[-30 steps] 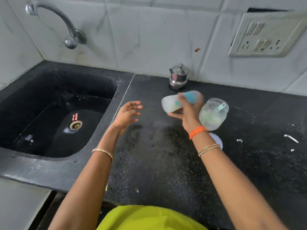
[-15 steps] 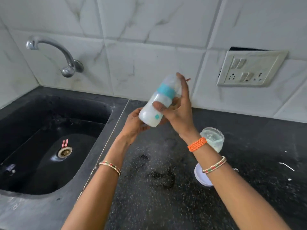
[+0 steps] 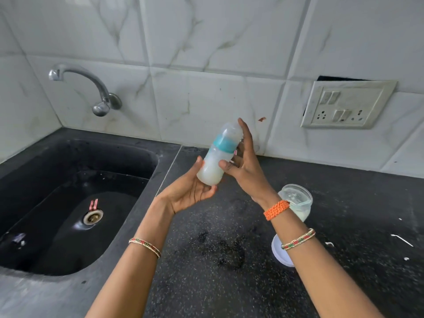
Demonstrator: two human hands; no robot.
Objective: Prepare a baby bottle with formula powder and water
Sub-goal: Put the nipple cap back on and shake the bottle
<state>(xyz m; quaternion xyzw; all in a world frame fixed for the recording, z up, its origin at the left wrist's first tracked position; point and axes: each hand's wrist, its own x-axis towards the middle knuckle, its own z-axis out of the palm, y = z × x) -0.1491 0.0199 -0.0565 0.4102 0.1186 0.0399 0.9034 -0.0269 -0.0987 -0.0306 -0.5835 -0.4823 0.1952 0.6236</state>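
Single head-mounted wide-angle view, looking forward and down from the person's own standpoint, so both forearms enter from the near edge and the left hand (image 3: pixel 187 193) and right hand (image 3: pixel 246 171) sit close, about mid-frame. It faces the tiled wall (image 3: pixel 206 65) square-on, with the black tabletop (image 3: pixel 218 283) filling the near and right part, the sink (image 3: pixel 68 226) on the left and the tap (image 3: pixel 91 88) far left. Edges bow from the wide lens; only this one view, so no overlap between views.
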